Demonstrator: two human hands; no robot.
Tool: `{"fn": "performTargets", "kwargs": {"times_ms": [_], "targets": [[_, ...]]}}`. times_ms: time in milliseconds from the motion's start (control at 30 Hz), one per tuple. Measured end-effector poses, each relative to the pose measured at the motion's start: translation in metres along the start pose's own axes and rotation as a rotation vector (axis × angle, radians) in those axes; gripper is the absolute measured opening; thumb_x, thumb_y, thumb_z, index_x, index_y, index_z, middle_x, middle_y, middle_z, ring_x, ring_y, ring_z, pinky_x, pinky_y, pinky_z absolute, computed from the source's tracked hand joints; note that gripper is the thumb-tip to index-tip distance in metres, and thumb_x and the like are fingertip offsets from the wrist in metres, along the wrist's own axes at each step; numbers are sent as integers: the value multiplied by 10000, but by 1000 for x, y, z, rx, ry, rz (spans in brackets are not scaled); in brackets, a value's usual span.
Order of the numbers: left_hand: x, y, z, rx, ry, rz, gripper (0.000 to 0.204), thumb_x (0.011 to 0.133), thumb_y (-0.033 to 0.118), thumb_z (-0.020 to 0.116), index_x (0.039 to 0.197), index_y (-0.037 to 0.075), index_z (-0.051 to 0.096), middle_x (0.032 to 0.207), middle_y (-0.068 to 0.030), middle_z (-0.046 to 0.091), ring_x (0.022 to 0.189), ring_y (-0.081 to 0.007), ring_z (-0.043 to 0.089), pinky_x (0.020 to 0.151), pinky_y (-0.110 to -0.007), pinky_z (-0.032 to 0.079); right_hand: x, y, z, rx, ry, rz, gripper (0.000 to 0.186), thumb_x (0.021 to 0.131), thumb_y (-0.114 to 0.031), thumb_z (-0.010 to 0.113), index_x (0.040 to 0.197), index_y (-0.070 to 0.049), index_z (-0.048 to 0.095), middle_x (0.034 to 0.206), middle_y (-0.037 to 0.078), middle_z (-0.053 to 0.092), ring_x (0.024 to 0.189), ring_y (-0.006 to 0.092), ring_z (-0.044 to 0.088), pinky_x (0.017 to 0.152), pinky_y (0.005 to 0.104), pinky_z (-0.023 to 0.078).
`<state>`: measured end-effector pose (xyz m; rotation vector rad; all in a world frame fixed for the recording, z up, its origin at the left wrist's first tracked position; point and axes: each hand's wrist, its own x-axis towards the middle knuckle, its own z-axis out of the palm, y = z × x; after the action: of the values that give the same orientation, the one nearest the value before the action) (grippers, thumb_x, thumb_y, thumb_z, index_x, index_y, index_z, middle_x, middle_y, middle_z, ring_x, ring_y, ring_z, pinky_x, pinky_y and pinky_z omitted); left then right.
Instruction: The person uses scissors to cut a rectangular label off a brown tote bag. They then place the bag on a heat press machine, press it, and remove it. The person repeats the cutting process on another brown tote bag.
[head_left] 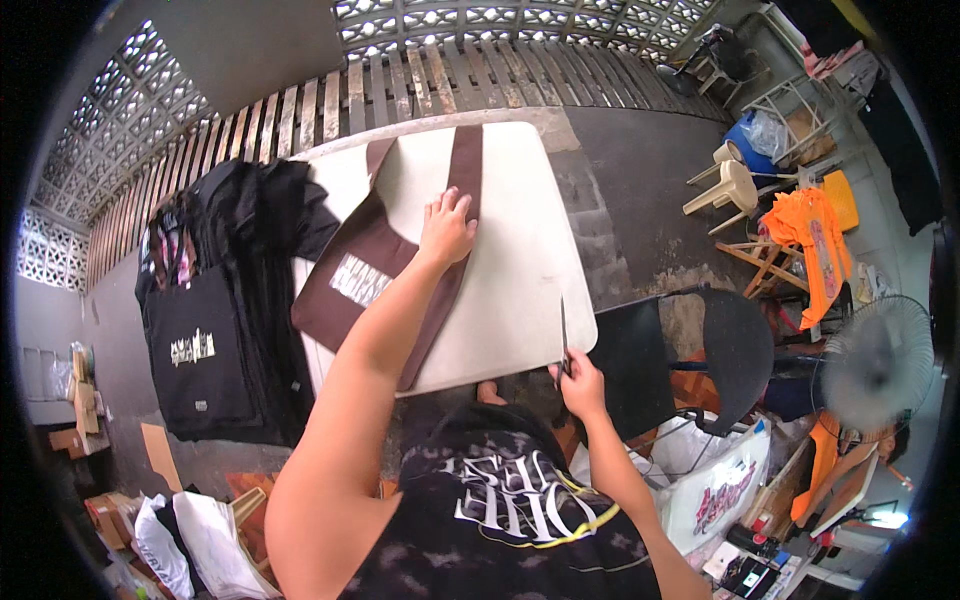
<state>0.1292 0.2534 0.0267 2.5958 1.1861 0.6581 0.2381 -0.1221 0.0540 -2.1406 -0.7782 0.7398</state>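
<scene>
Left arm (345, 400) extends over brown bag (370, 240) under its hand (448, 230).

I see soft daylight coming through the lattice wall (490, 18), its gaps glaring white — plus a harsh lamp (888, 519) at lower right. White print washes out on the brown cloth (345, 235); fan (868, 365) blades blur; slats (417, 80) bend toward a black rim.

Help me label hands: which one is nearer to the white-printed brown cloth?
Left. The left hand rests on the brown cloth, by its strap; the right hand is off the cloth, to its right, holding scissors by a corner of the table.
</scene>
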Motion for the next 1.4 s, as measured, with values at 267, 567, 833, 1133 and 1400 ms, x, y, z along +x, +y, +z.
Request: {"fn": "performTargets", "kwargs": {"times_ms": [267,567,833,1133,1400], "targets": [[-25,83,89,134,-275,40,834,943,554,520,1557,29,313,1626,-207,264,1517,-396,194,1225,-573,138,-136,244,-97,-30,215,763,384,800,-156,820,1138,-45,676,823,125,710,676,230,708,566,351,554],[-38,89,47,72,-273,364,590,873,424,659,1342,81,559,1390,-201,520,1308,-406,454,1109,-593,318,-146,232,-58,112,280,926,393,863,-103,761,1220,-25,617,807,116,685,569,200,663,446,355,524],[170,-69,58,175,-438,-473,256,897,114,593,1098,61,742,1183,-140,725,1045,-279,721,840,-414,588,-157,189,-14,-46,124,546,479,846,-40,781,1275,-4,571,811,98,708,640,157,665,556,305,504],[151,32,26,-1014,-1037,201,406,803,82,717,1207,43,708,1150,-136,720,1048,-246,665,961,-354,483,-394,256,68,-329,-134,837,284,786,-214,669,1041,-112,741,842,219,698,822,385,701,732,469,538],[31,95,36,-327,-182,338,409,868,258,677,1240,92,638,1265,-138,631,1243,-350,548,1118,-538,346,-303,186,75,-270,82,760,267,806,-243,719,1022,-86,725,830,180,713,799,372,698,727,449,538]]}}
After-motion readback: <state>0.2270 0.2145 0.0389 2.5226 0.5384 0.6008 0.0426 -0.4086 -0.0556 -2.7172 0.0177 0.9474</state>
